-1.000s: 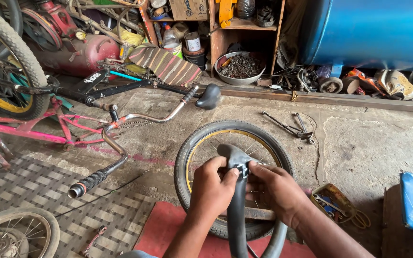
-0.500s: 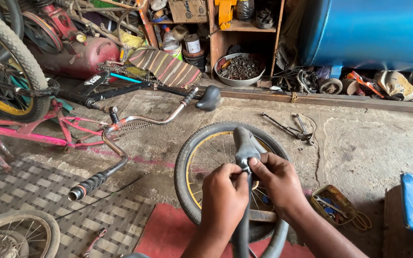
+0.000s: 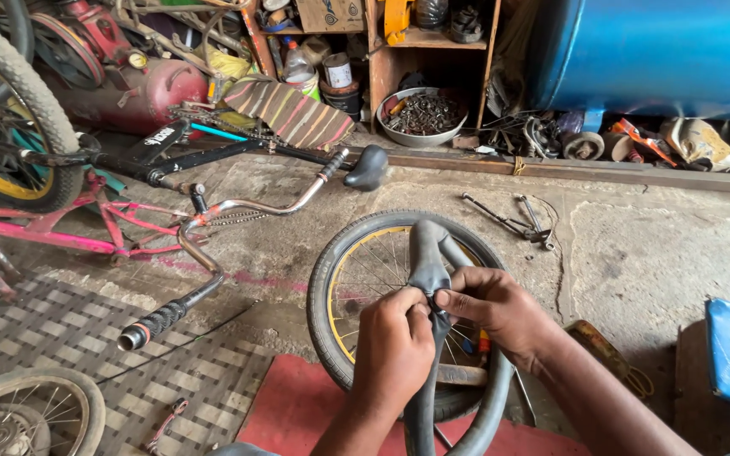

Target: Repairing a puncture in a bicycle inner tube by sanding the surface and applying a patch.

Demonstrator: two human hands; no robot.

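Note:
A small bicycle wheel (image 3: pixel 340 262) with a black tyre and yellow rim lies on the concrete floor in front of me. Over it I hold a limp black inner tube (image 3: pixel 429 253) that loops up above my fingers and hangs down toward me. My left hand (image 3: pixel 394 346) pinches the tube from the left. My right hand (image 3: pixel 492 308) pinches the same spot from the right, thumb and fingers pressed on the rubber.
A pink bicycle frame (image 3: pixel 61 232) lies at left with a chrome handlebar (image 3: pixel 238 211) and black saddle (image 3: pixel 367 167). A red mat (image 3: pixel 297 405) lies under my arms. Metal tools (image 3: pixel 509 219) rest on the floor. A shelf, bowl of parts (image 3: pixel 422 116) and blue barrel (image 3: pixel 652 55) stand behind.
Both hands have slid down the inner tube, so a longer loop of it now stands above my fingers. The wheel stays in place.

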